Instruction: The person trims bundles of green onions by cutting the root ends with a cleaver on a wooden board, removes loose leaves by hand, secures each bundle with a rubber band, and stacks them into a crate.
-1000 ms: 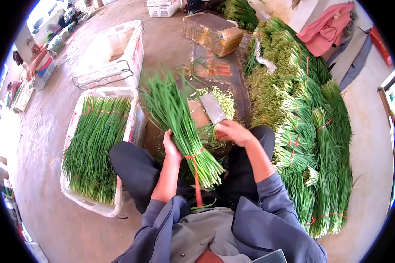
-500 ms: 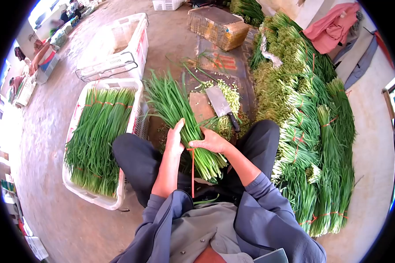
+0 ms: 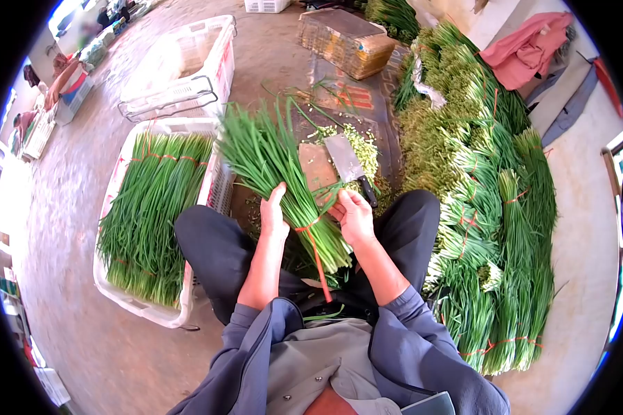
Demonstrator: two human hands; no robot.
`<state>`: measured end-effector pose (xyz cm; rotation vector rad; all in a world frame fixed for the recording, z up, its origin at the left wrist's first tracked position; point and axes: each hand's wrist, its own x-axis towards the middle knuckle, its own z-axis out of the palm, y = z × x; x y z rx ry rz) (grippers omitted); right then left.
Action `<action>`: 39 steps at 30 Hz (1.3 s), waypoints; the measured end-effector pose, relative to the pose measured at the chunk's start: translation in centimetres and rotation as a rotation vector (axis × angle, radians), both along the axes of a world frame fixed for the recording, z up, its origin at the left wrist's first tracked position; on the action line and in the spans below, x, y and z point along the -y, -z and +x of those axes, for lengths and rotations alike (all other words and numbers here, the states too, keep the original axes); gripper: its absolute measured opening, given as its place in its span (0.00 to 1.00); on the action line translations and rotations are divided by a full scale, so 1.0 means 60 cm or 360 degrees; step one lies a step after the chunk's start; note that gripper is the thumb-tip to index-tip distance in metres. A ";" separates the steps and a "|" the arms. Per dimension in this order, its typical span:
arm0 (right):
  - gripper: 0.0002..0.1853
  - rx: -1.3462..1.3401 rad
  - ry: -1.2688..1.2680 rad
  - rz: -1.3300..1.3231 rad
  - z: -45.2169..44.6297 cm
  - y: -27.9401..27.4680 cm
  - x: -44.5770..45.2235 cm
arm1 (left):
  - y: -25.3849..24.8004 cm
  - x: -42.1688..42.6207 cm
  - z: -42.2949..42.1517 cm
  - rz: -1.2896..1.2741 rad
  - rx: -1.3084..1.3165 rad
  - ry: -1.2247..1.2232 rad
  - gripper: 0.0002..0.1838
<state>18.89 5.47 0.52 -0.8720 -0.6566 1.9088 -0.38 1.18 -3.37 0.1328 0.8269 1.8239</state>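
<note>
A bundle of garlic chives (image 3: 270, 162) slants across my lap, leaf ends to the upper left and pale cut ends to the lower right. My left hand (image 3: 275, 216) is closed around its left side. A red tie (image 3: 315, 250) circles the lower stalks, with a long tail hanging down. At the bundle's right side, my right hand (image 3: 354, 216) pinches a few loose chive leaves (image 3: 329, 196) between thumb and fingers. Just beyond that hand lies a cleaver (image 3: 344, 158) with a black handle, on a board (image 3: 316, 166) among chopped pale stalk ends (image 3: 364, 146).
A white crate (image 3: 109, 271) of tied chive bundles stands at my left, with another white crate (image 3: 214, 83) behind it. Chives (image 3: 464, 207) are heaped along my right. A taped box (image 3: 346, 43) sits ahead; a pink garment (image 3: 526, 50) hangs at the upper right.
My right hand has left the bundle's tied part and moved right, now pinching loose leaves. The bundle has shifted slightly up and left, and the red tail swings right.
</note>
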 end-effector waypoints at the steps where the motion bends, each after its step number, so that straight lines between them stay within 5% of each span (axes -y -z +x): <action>1: 0.05 0.0005 -0.0004 0.0000 0.001 -0.002 0.004 | 0.001 -0.002 -0.001 -0.0017 0.0116 -0.0021 0.21; 7: 0.03 -0.0158 -0.0072 0.0045 -0.005 -0.017 0.012 | 0.001 -0.003 0.002 0.0024 -0.0043 -0.0128 0.22; 13: 0.05 0.0412 -0.0323 0.0311 -0.036 -0.006 0.005 | -0.016 0.005 0.024 -0.0132 -0.0391 -0.0205 0.25; 17: 0.06 -0.0384 -0.0155 -0.0058 -0.036 0.008 -0.002 | -0.015 0.008 0.016 -0.0094 -0.0317 -0.0129 0.23; 23: 0.04 -0.0458 0.0109 -0.0211 -0.016 -0.001 -0.011 | 0.001 -0.002 0.012 0.0150 0.0223 0.0138 0.19; 28: 0.03 -0.0400 0.0121 -0.0175 -0.012 0.000 -0.010 | -0.003 -0.003 0.005 0.0055 0.0064 -0.0040 0.20; 39: 0.07 -0.0142 -0.1132 0.0087 0.032 -0.085 0.014 | -0.023 0.008 -0.020 -0.0168 -0.0334 -0.0458 0.26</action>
